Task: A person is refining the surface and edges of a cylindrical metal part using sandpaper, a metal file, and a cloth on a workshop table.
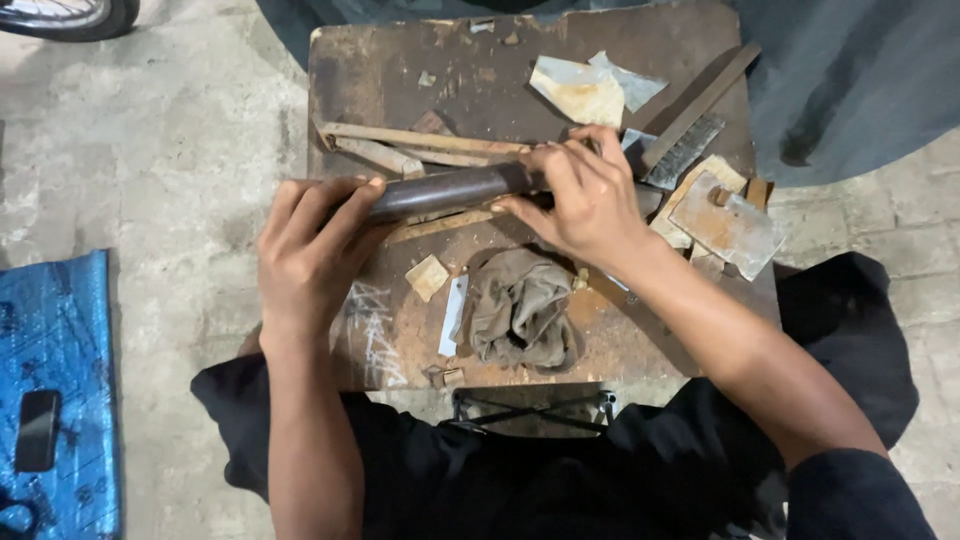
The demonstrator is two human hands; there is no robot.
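Crosswise, a dark metal rod (450,190) spans left hand (310,250) and right hand (585,195).

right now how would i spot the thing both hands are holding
On the rusty brown work board, look across its middle, just above the crumpled grey-brown rag. The dark round metal bar lies sideways there, left hand over one end, right hand on the other. Unlike the flat rusty strips beside it, it is round and smooth.

- Bare left hand (305,250) and forearm, no glove or ring visible.
- Bare right hand (585,195); dark sleeve edge near the elbow, lower right.
- Black, possibly cotton, loose trousers (480,480) covering both legs.
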